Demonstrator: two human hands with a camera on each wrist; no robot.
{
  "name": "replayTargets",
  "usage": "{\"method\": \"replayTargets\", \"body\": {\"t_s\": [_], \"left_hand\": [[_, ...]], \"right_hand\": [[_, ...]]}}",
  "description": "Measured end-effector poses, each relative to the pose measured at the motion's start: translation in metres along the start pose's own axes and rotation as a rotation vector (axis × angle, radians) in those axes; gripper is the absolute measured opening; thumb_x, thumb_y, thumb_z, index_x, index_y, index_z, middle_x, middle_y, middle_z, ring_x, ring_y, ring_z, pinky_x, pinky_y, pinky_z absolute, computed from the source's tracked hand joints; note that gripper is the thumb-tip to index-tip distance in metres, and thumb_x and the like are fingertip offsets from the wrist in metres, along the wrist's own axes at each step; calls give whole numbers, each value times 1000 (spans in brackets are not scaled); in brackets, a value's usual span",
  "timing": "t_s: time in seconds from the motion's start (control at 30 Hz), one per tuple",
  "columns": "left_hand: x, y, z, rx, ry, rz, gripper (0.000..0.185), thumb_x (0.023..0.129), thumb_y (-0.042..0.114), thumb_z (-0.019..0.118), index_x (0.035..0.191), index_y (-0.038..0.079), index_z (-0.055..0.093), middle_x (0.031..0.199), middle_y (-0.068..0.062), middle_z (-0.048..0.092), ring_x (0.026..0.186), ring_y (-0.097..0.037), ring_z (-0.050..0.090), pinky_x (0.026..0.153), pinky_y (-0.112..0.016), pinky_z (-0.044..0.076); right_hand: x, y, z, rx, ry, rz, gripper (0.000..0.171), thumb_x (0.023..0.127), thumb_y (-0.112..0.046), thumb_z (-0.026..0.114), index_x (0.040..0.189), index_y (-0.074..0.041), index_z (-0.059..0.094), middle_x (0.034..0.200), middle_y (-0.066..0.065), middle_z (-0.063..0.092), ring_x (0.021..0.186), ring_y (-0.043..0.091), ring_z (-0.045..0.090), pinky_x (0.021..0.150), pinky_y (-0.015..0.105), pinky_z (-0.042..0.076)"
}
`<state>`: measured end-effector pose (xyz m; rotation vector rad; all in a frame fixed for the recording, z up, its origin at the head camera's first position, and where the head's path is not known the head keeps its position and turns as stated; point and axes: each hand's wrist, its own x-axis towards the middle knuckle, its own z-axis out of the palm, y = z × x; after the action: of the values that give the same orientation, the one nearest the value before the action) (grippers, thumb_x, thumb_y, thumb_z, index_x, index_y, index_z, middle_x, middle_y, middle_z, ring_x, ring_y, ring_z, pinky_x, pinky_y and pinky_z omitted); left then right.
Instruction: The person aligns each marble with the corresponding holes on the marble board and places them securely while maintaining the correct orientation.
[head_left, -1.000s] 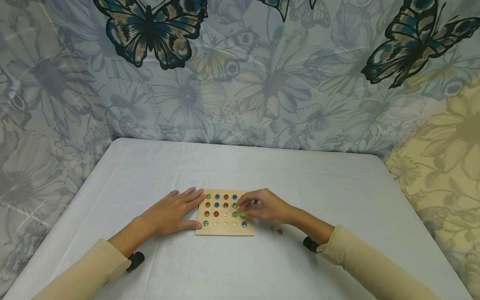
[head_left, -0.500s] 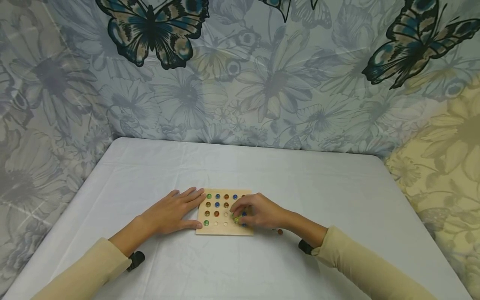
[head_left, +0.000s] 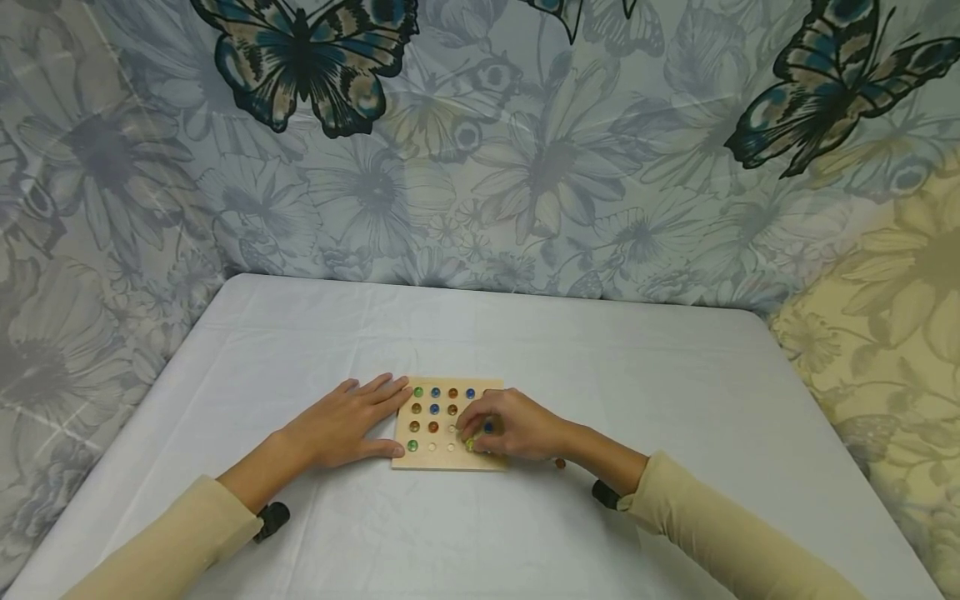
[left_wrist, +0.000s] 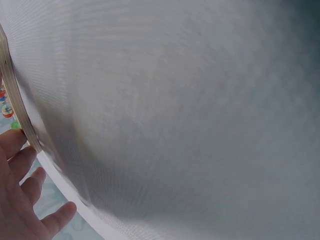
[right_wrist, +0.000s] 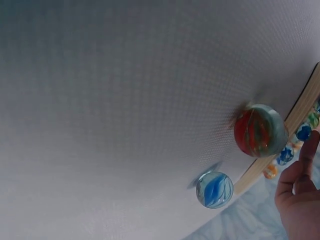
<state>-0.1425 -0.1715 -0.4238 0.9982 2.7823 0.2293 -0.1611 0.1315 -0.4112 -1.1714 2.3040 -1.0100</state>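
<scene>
A square wooden board (head_left: pixel 450 458) with rows of dimples lies on the table in the head view. Green, blue and orange marbles (head_left: pixel 434 409) fill most of its far rows. My left hand (head_left: pixel 375 417) lies flat on the cloth, fingers straight, touching the board's left edge. My right hand (head_left: pixel 471 437) hovers over the board's near right part and pinches a yellow-green marble (head_left: pixel 470 445) at the near row. In the right wrist view a red marble (right_wrist: pixel 260 130) and a blue marble (right_wrist: pixel 214 189) lie loose on the cloth beside the board's edge (right_wrist: pixel 299 112).
A pale grey cloth covers the table (head_left: pixel 480 333); floral butterfly fabric hangs behind and at both sides. An orange marble (head_left: pixel 559 462) peeks out on the cloth just behind my right wrist. The left wrist view shows mostly cloth, with the board's edge (left_wrist: pixel 15 95).
My right hand has moved left and toward me across the board, carrying the yellow-green marble from the right column down to the near row. The left hand has stayed still.
</scene>
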Motion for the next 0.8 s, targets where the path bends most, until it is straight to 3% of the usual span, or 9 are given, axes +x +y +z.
{"method": "replayTargets", "body": {"t_s": [0.27,0.6,0.8], "left_hand": [[-1,1,-1,-6,9,6,84,93,67,50,157,14,35,162,-5,28,148,-31,27,110,-62,30],[0,1,0,-11,-4,-4,86,92,69,49,157,15,33,163,-4,27,148,-30,26,111,-62,29],[-1,1,-1,-24,-6,-1,87,92,70,49,157,14,33,163,-5,26,149,-31,26,111,-63,28]], "right_hand": [[0,-1,1,-3,-10,18,24,86,-2,77,109,-10,73,100,-7,73,95,4,64,86,30,50],[-9,3,-11,-3,45,32,30,86,0,75,115,-7,71,100,-6,74,98,6,65,97,37,47],[-22,9,-25,-23,86,51,29,87,-3,75,115,-9,71,101,-5,74,97,14,66,84,44,49]]}}
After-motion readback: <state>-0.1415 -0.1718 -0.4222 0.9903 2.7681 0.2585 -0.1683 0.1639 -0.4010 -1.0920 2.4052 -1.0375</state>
